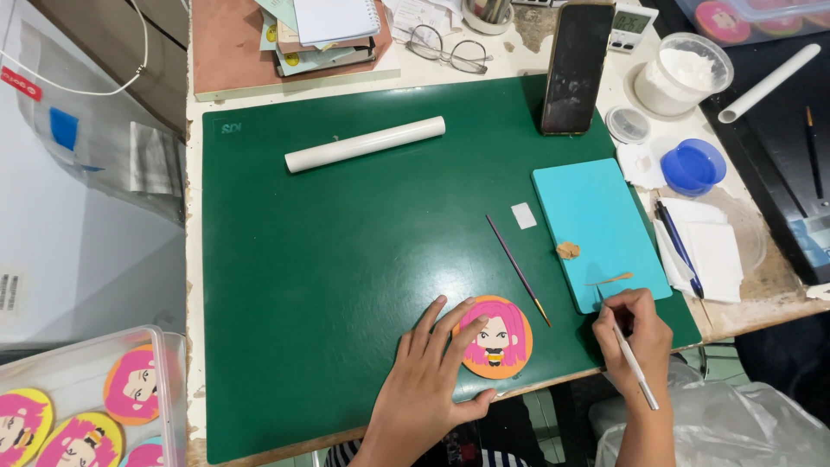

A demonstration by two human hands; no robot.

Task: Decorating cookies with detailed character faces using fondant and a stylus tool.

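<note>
Head view: I see the round orange disc, bearing a pink-haired figure, lying close to the near edge of the green cutting mat, with broad bare mat to its left and above. My left hand lies flat, fingers spread, steadying the disc. My right hand pinches a thin white tool beside the turquoise board. A slim brush lies between.
</note>
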